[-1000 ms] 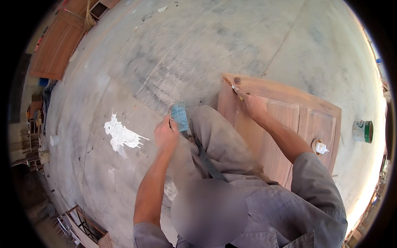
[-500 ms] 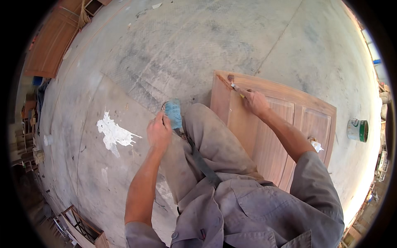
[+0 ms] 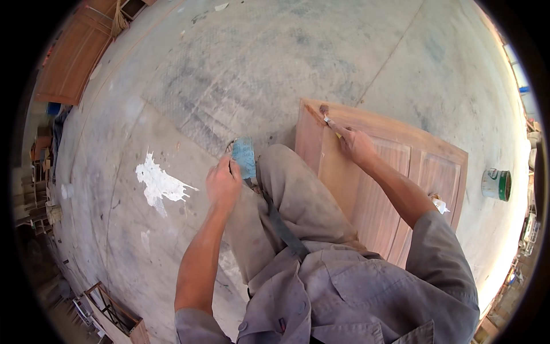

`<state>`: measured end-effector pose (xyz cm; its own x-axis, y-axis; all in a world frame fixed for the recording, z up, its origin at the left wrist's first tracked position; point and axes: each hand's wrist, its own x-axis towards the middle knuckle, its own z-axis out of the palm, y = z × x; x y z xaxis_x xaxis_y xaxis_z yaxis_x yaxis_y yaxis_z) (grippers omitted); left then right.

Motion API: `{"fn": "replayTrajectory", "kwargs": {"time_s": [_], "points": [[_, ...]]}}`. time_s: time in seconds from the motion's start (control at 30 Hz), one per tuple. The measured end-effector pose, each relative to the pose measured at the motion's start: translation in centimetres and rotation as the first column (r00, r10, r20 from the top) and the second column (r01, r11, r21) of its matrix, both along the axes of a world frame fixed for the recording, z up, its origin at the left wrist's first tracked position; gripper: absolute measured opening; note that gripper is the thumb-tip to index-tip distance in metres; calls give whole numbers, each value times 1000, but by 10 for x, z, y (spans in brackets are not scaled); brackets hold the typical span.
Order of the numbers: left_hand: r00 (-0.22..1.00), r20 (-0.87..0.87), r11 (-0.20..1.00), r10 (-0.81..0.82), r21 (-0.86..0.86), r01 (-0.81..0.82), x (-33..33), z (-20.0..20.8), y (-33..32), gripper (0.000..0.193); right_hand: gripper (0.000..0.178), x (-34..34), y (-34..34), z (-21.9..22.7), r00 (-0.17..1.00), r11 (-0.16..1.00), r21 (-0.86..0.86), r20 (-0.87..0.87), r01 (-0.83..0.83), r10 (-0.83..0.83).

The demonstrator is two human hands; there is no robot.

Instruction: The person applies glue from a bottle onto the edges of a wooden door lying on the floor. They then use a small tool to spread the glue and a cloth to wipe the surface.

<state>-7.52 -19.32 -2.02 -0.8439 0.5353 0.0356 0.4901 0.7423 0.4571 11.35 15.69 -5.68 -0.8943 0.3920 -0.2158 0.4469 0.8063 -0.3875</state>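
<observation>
My left hand (image 3: 224, 183) is closed on a blue sheet of sandpaper (image 3: 244, 158), holding it up beside my left knee. A wooden cabinet door panel (image 3: 366, 189) lies at my right, its raised panels facing up. Over its far left corner, my right hand (image 3: 361, 147) grips a small putty knife (image 3: 334, 126) by the handle. The short metal end points to a dark brown patch (image 3: 324, 109) on the frame. A reddish-brown streak (image 3: 314, 113) runs along the wood beside it. Whether the blade touches the wood is hard to tell.
A small white container (image 3: 440, 204) is at the panel's right side, and a green and white can (image 3: 496, 184) stands farther right. White paint (image 3: 162, 181) is splashed on the concrete floor at left. Wooden panels (image 3: 74, 53) stand at the far left.
The whole view has shifted slightly. My right hand remains at the panel's corner with the putty knife, its angle barely different. My left hand keeps hold of the sandpaper.
</observation>
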Motion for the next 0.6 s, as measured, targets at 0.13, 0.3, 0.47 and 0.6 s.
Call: {"fn": "replayTrajectory", "kwargs": {"time_s": [0.13, 0.3, 0.47, 0.6], "points": [[1000, -3, 999, -24, -24, 24, 0, -5, 3, 19, 65, -18, -12, 0, 997, 997, 70, -71, 24, -19], [1000, 9, 1000, -8, -6, 8, -3, -8, -2, 19, 67, 11, -36, -3, 999, 999, 42, -34, 22, -20], [1000, 27, 1000, 3, -15, -3, 2, -1, -2, 20, 64, 1, -43, 2, 995, 995, -24, -43, 93, -94], [998, 54, 999, 17, -43, -14, 0, 5, -2, 20, 62, 5, -45, -1, 997, 998, 6, -33, 70, -70]]}}
